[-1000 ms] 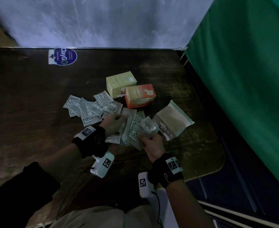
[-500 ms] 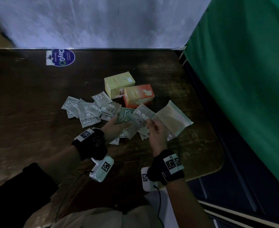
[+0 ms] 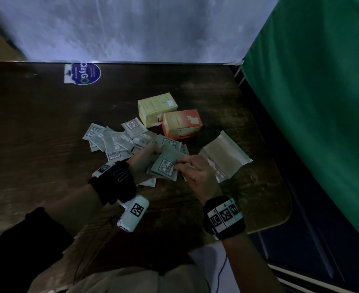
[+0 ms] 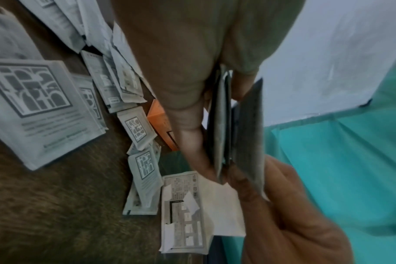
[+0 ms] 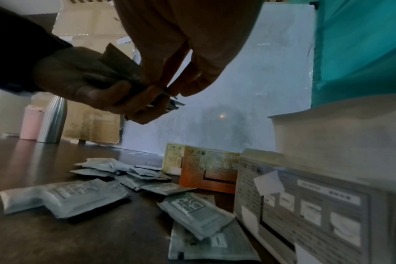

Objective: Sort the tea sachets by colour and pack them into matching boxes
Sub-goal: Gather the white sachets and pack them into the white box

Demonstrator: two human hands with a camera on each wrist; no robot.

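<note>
Left hand (image 3: 141, 163) grips a small stack of tea sachets (image 3: 166, 166) above the table (image 3: 36, 127) centre; right hand (image 3: 197, 172) pinches the stack's right edge. Loose sachets (image 3: 113, 140) lie leftward, yellow box (image 3: 157, 108) and orange box (image 3: 181, 123) behind. Advice: square edges, check colours before boxing; dim light hampers judging.

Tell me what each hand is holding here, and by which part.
The left hand grips a small stack of tea sachets between thumb and fingers, by its left edge. The right hand pinches the stack's right edge with its fingertips.
</note>
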